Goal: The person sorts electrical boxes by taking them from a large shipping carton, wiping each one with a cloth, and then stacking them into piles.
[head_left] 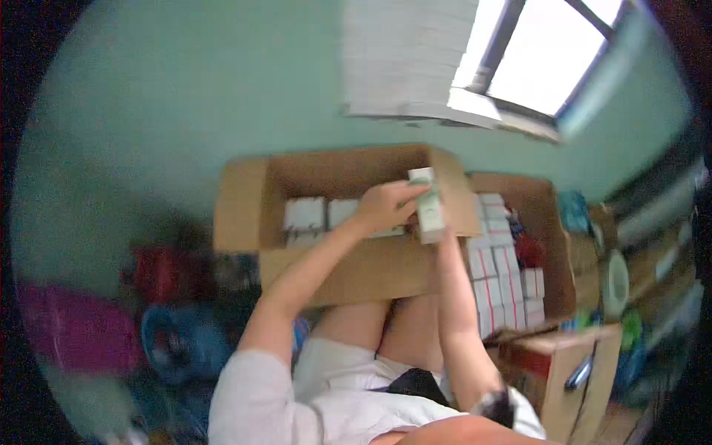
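Probably light, stiff and easy to squash, the long white-and-green card box (430,215) above the right side of the open brown cardboard carton (356,278) would suit gentle side holding; the left hand (387,206) holds its far part, the right hand (449,245) is too blurred to tell.

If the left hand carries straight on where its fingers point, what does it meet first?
The slim white and pale-green carton, which the left hand appears to touch; beyond it, a brown cardboard box flap, though depth is unclear.
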{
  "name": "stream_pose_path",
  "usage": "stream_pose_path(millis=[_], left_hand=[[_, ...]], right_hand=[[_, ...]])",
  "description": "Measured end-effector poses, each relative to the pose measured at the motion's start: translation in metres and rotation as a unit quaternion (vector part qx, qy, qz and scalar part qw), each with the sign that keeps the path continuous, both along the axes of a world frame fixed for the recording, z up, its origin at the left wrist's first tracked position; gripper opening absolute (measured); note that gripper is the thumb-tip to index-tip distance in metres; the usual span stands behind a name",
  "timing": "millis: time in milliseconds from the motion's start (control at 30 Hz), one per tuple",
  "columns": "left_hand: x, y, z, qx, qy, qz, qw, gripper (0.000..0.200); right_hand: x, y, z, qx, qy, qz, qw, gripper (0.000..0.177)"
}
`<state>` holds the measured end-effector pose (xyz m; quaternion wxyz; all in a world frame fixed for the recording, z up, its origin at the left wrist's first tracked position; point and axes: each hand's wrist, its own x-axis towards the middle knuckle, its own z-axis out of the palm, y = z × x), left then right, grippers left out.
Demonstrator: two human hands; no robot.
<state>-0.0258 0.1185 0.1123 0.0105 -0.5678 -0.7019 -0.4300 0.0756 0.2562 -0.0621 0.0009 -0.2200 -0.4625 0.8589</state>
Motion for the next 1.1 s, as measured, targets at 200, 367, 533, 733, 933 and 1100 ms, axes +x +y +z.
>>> stream_pose_path(millis=[200, 367, 533, 733, 933, 1100], left_hand=[[0.019, -0.009, 0.022, -0.116, -0.014, -0.091, 0.989, 0.042], [0.012, -0.005, 0.011, 0.028, -0.037, 0.054, 0.997, 0.043], [0.025, -0.016, 0.026, -0.036, -0.01, -0.12, 0.992, 0.044], [0.009, 0.003, 0.011, -0.014, 0.038, -0.092, 0.995, 0.046], [0.037, 0.0, 0.058, -0.212, -0.123, 0.093, 0.965, 0.043], [0.038, -0.005, 0.02, -0.098, -0.097, -0.029, 0.99, 0.047]], right_hand=[[-0.013, 0.063, 0.041, -0.054, 0.059, -0.047, 0.996, 0.049], [-0.031, 0.039, 0.049, -0.112, 0.103, 0.037, 0.988, 0.055], [-0.058, 0.094, 0.13, -0.031, 0.089, -0.043, 0.995, 0.056], [0.056, -0.019, 0.062, -0.083, 0.005, -0.07, 0.994, 0.056], [0.2, -0.12, -0.031, -0.196, -0.13, -0.144, 0.961, 0.055], [0.225, -0.127, -0.041, -0.21, -0.15, -0.174, 0.95, 0.054]])
